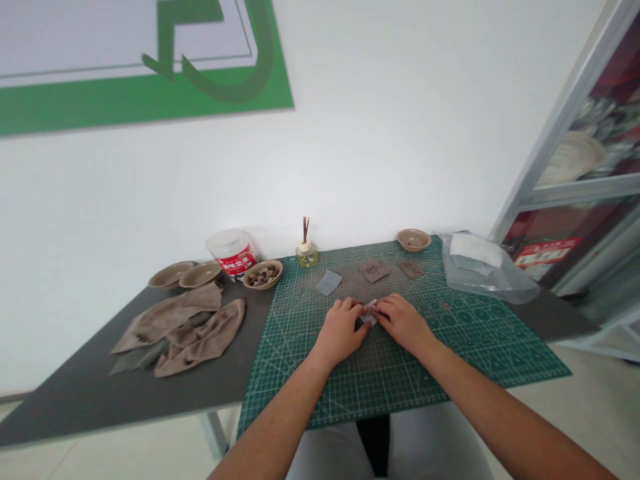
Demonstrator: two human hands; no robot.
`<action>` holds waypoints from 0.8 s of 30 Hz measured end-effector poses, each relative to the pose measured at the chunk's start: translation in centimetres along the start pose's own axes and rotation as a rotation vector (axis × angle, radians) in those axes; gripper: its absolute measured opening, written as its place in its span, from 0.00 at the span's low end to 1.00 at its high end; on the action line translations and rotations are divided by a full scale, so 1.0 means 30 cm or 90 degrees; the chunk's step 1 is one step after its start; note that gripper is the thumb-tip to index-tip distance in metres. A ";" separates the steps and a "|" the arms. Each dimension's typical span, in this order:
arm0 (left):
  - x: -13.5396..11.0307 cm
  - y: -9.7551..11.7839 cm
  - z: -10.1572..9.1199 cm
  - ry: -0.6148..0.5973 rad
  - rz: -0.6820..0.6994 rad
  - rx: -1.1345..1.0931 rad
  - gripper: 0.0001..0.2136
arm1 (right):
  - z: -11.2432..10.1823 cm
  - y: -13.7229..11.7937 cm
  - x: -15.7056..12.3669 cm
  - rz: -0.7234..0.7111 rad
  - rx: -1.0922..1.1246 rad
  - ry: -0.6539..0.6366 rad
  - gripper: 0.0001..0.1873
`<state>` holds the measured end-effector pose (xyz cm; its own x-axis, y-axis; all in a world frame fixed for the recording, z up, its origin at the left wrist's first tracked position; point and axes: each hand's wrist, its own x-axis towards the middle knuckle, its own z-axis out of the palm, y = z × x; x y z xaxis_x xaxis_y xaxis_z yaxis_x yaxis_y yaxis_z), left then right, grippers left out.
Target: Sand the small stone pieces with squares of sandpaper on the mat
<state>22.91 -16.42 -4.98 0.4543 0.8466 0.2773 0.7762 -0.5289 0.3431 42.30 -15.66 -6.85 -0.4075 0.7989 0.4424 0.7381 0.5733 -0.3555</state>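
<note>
On the green cutting mat point(295, 360), my left hand point(344, 330) and my right hand point(403, 325) meet over a small white piece of paper point(369, 315). Fingers of both hands are closed on its edges, left and right. The piece looks partly folded, though fingertips cover much of it. Beyond my left hand lies a pale translucent square point(329, 283). A brown square with dark markings point(374, 270) and a smaller brown piece point(411, 269) rest farther back on the mat.
Left on the grey table are brown cloths point(205, 340), two bowls point(173, 275), a tub with a red label point(235, 253) and a bowl of nuts point(263, 275). Behind stand a reed diffuser point(307, 253) and a small bowl point(414, 241). Right lies a clear plastic bag point(480, 280).
</note>
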 end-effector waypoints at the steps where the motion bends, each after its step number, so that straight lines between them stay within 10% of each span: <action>1: 0.001 0.000 0.000 0.000 -0.001 -0.002 0.11 | 0.001 -0.001 0.001 0.013 -0.009 0.009 0.07; 24: -0.007 0.012 -0.011 -0.003 -0.007 -0.016 0.15 | 0.002 -0.019 -0.003 -0.059 0.033 -0.028 0.07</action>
<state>22.95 -16.82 -4.62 0.4480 0.8526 0.2691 0.7698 -0.5209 0.3688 41.88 -16.06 -6.72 -0.4969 0.7481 0.4398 0.6672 0.6534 -0.3577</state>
